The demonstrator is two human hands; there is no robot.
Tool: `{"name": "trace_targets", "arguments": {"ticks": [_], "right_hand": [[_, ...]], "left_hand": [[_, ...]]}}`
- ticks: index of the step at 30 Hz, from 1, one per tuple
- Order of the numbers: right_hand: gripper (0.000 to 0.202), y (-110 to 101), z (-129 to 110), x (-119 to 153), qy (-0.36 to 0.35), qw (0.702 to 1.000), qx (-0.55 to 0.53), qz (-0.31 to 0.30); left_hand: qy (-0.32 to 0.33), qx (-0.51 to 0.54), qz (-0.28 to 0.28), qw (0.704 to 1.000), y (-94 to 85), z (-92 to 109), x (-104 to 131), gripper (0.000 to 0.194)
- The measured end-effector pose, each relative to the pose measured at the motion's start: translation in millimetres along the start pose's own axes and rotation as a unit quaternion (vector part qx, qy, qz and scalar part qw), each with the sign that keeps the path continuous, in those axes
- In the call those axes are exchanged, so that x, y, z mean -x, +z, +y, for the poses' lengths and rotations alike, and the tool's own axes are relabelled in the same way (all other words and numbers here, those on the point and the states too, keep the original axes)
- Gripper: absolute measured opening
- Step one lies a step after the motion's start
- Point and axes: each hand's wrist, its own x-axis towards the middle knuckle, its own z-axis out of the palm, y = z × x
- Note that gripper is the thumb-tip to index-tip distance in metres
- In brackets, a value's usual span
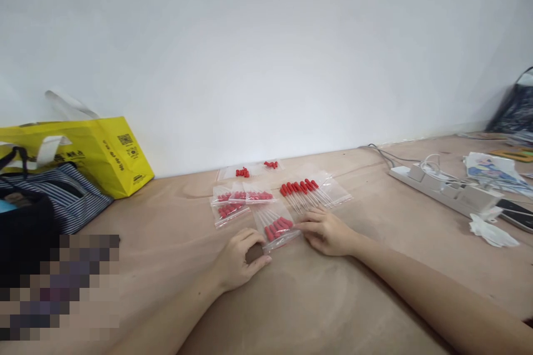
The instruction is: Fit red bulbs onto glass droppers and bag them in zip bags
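A clear zip bag (270, 212) lies flat between my hands, holding several droppers with red rubber bulbs (278, 228) toward me. My left hand (244, 259) rests at the bag's lower left corner, fingers curved and thumb apart from them. On the bag's right edge are the fingertips of my right hand (327, 230), stretched out and touching it; the thumb is partly hidden. Just beyond that hand, loose-looking droppers (300, 186) with red bulbs lie in a row on another clear bag (339, 189). Overlapping filled bags (229, 209) sit left of the middle one.
Further bags with red-bulbed droppers (242, 172) lie near the wall. At the left stand a yellow bag (112, 155) and a striped bag (79, 194). A white power strip (437, 191) with cables, a crumpled tissue (493, 231) and a phone (518, 214) are at the right.
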Motion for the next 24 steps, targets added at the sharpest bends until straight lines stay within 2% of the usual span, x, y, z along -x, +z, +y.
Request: {"name": "trace_targets", "arguments": {"ticks": [4,7,10,13,16,21,24], "right_hand": [[0.022,3,9,1,-0.059,0.994,0.085,0.03],[0.023,10,9,-7,-0.119,0.983,0.135,0.041],[0.026,14,8,-13,-0.148,0.975,0.158,0.053],[0.028,15,8,-14,-0.137,0.974,0.165,0.068],[0.028,15,7,-14,-0.107,0.978,0.157,0.09],[0.026,16,3,-15,-0.074,0.982,0.126,0.117],[0.025,15,1,-16,-0.075,0.982,0.124,0.118]], "left_hand": [[0.015,0.0,-0.004,1.0,-1.1,-2,0,0.014],[0.015,0.002,-0.009,1.0,-0.2,-3,-1,0.014],[0.019,-0.01,-0.005,1.0,0.7,-4,-1,0.016],[0.035,-0.046,0.019,0.998,2.4,-6,-1,0.021],[0.072,-0.112,0.054,0.99,5.6,-9,0,0.015],[0.171,-0.225,0.1,0.954,9.3,-14,-3,0.019],[0.207,-0.258,0.115,0.937,8.2,-18,-6,0.022]]}}
